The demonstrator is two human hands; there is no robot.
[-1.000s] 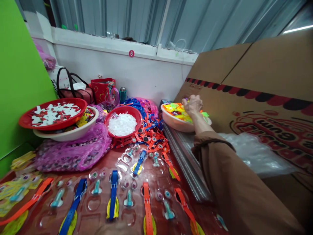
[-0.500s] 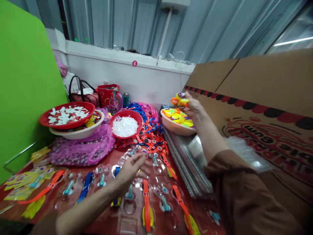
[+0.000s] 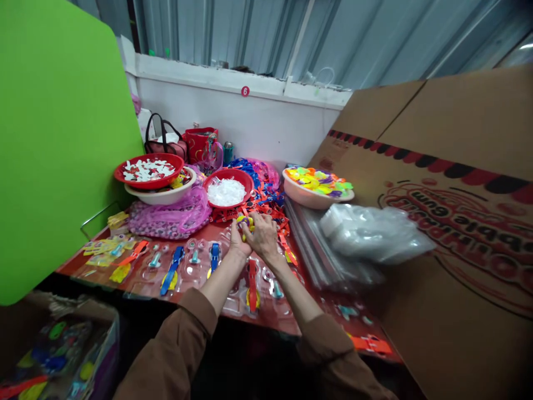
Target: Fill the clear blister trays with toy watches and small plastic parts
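My left hand (image 3: 239, 242) and my right hand (image 3: 264, 238) are together above the middle of the table. Between them are small yellow and purple pieces (image 3: 245, 222), partly covered by the fingers. The left hand cups them from the left, and the right hand's bent fingers close over them. Below the hands lie clear plastic blister trays (image 3: 233, 304) with orange and blue straps (image 3: 252, 286) and small turquoise pieces (image 3: 278, 289) in their hollows. A bowl (image 3: 308, 197) heaped with yellow, orange and purple pieces stands at the back right.
Stacked clear trays (image 3: 308, 250) and a clear plastic bag (image 3: 375, 233) lie at right beside a large carton (image 3: 458, 139). A red bowl (image 3: 249, 183) of white bits and a purple net bag (image 3: 187, 214) are behind. A green panel (image 3: 62, 139) borders the left, above an open box (image 3: 110, 333).
My right hand has come from the bowl at the back right to the middle, carrying the coloured pieces. My left hand, spread before, now meets it around them. The view has shifted.
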